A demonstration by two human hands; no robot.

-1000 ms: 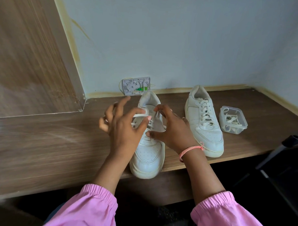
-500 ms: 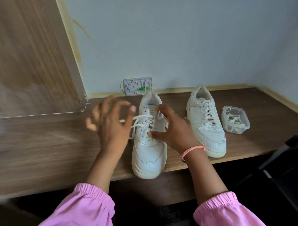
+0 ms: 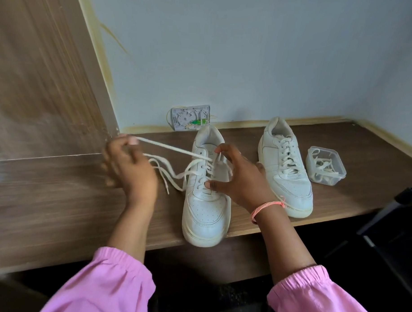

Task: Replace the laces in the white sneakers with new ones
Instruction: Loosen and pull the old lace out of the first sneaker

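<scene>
Presently on the wooden desk (image 3: 58, 197): two white sneakers, one plastic tub, one wall fitting. Item one, the near sneaker (image 3: 206, 198), toe toward the desk's front edge, lace (image 3: 170, 148) partly drawn out; the upper rows look slack, the lower rows remain threaded. Left hand (image 3: 130, 167), blurred, pinches one run of that lace and holds it taut out to the left, level with the collar; a second loose length trails on the desk between hand and shoe, its tip lying free. Right hand (image 3: 239, 178) rests on the tongue, thumb pressed near the lowest eyelets, index finger curled at the top rows; whether it actually pinches a strand there cannot be told. Item two, the far sneaker (image 3: 286, 165), just to the right, fully laced and untouched. Item three, a clear container (image 3: 326, 166) beyond it, holding coiled white laces, presumably the replacements. Status, as a judgement: early stage. Unlacing of the first shoe is under way; remaining are the rest of this removal, the second shoe, and both relacings.
</scene>
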